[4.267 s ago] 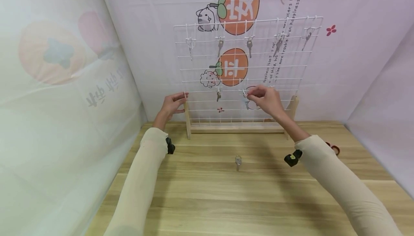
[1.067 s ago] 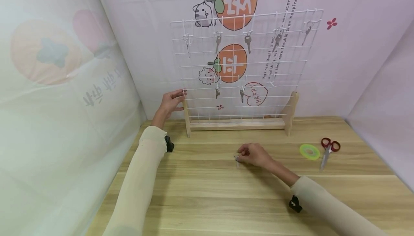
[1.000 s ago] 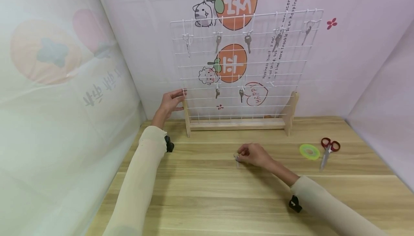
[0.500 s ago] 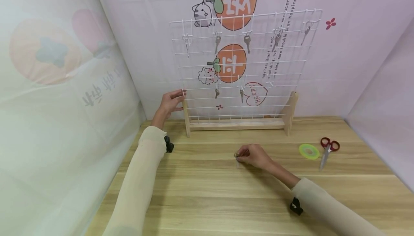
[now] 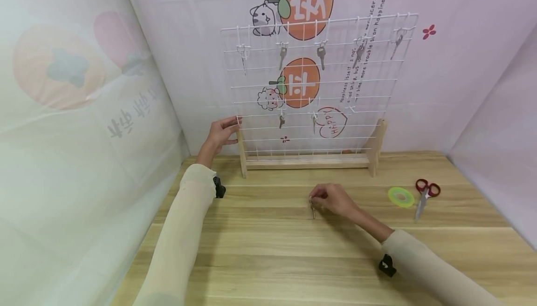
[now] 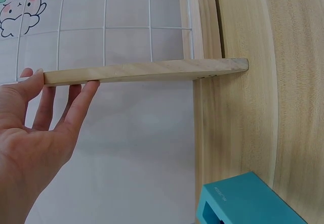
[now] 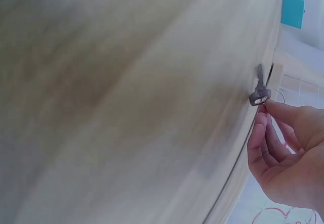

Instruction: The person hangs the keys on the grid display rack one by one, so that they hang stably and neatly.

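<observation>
My right hand (image 5: 334,199) pinches a key (image 7: 259,88) by its head between thumb and fingertips, close over the wooden table. The key's ring (image 7: 278,96) shows beside the thumb in the right wrist view. At the back left, my left hand (image 5: 219,133) holds the upper end of the wooden side post (image 6: 147,72), thumb and fingers about it. This post belongs to a stand with a white wire grid (image 5: 352,82). Several keys hang from hooks along its top row. Lower down hang a left key (image 5: 282,120) and a right key (image 5: 314,123).
A white hook (image 5: 351,109) without a key sits on the lower right of the grid. Red-handled scissors (image 5: 424,199) and a yellow-green disc (image 5: 401,197) lie on the table (image 5: 268,259) at the right. Printed white cloth (image 5: 201,64) hangs behind and on both sides.
My right hand has come down from the lower hook, where a key now hangs, to the key on the table. That key has just turned upright in its fingers. The left hand stays put.
</observation>
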{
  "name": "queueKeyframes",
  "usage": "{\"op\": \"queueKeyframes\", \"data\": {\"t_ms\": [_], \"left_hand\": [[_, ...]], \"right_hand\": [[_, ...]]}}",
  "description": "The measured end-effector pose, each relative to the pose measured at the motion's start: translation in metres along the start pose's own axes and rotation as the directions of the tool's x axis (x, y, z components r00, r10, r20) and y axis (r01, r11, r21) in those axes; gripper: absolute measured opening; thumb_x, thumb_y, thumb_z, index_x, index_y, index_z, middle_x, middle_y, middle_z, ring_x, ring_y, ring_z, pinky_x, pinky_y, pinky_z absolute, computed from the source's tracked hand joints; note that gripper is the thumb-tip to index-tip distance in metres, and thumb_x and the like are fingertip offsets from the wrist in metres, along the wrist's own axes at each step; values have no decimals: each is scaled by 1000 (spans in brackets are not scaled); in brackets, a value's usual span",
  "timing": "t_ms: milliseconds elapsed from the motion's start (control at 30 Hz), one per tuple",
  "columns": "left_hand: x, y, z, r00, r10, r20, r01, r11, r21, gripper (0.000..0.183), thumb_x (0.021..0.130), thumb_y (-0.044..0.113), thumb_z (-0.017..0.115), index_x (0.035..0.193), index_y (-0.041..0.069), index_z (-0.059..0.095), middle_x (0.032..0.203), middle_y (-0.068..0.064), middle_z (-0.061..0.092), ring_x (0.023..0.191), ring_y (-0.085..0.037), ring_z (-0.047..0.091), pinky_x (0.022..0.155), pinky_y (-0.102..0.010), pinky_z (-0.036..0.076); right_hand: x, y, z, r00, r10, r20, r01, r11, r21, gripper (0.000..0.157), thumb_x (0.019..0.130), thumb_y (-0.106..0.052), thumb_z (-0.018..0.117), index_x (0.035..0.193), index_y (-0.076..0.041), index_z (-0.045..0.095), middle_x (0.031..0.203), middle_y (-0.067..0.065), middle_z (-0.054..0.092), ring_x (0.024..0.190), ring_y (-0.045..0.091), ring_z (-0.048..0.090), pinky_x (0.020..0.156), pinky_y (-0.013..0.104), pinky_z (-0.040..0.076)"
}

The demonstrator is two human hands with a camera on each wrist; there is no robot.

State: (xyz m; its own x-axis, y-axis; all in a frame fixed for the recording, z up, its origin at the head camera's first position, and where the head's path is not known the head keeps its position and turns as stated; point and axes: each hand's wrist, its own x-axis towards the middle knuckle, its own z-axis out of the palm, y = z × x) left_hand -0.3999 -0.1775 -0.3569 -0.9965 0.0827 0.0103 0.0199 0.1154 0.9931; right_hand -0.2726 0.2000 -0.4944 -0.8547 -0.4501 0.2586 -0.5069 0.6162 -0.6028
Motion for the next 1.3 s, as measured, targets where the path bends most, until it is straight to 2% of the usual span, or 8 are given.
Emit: {"op": "queueKeyframes", "data": {"t_ms": [267, 467, 667, 800, 1033, 1100, 1300], "left_hand": [[-2, 0, -1, 1000, -14, -3, 14, 1000, 1, 41, 107, 9, 59, 148, 15, 60, 154, -10, 53, 143, -29, 49, 107, -57, 51], [-2, -2, -2, 1000, -5, -26, 6, 1000, 24, 40, 106, 9, 61, 146, 15, 62, 151, -10, 56, 140, -30, 53, 105, -56, 53], [-1, -4, -3, 1000, -7, -27, 8, 999, 32, 40, 107, 11, 61, 146, 16, 62, 151, -9, 57, 139, -29, 53, 104, -55, 54], [-2, -3, -3, 1000, -13, -21, 14, 1000, 26, 40, 107, 12, 61, 147, 17, 61, 152, -9, 56, 140, -29, 53, 104, -54, 54], [1, -2, -2, 1000, -18, -1, 18, 1000, 0, 42, 107, 11, 59, 149, 15, 58, 156, -10, 52, 144, -30, 48, 108, -57, 50], [0, -1, -1, 1000, -16, -2, 16, 1000, 2, 42, 107, 11, 59, 149, 15, 59, 155, -10, 52, 144, -30, 48, 107, -57, 51], [0, 0, 1, 1000, -2, -20, 2, 1000, 18, 40, 107, 9, 60, 146, 14, 62, 151, -11, 57, 140, -29, 53, 105, -56, 53]], "right_hand": [[4, 0, -18, 999, 15, -28, -14, 999, 46, 5, 92, 1, 77, 97, 1, 75, 91, 13, 78, 83, 27, 75, 72, 27, 61], [10, 1, -35, 999, 32, -44, -30, 999, 33, 10, 93, -3, 77, 100, 3, 74, 91, 13, 78, 83, 26, 76, 71, 31, 63], [15, 0, -57, 995, 16, -96, -19, 999, -27, 12, 92, -5, 79, 102, 1, 76, 90, 12, 78, 82, 26, 76, 70, 33, 63], [17, -2, -72, 992, 10, -124, -14, 1000, -28, 13, 92, -6, 79, 103, 1, 76, 92, 13, 78, 82, 27, 77, 69, 31, 62], [23, -5, -101, 983, -41, -178, 47, 998, 30, 12, 89, 3, 79, 99, 7, 74, 92, 22, 77, 81, 35, 77, 65, 13, 56], [25, -8, -111, 982, -44, -185, 54, 997, 49, 12, 89, 5, 78, 99, 9, 73, 91, 24, 76, 81, 38, 77, 63, 11, 54], [31, -19, -144, 978, 1, -209, -4, 1000, -14, 14, 92, -1, 78, 104, 5, 74, 93, 23, 77, 85, 38, 77, 65, 10, 53]]}}
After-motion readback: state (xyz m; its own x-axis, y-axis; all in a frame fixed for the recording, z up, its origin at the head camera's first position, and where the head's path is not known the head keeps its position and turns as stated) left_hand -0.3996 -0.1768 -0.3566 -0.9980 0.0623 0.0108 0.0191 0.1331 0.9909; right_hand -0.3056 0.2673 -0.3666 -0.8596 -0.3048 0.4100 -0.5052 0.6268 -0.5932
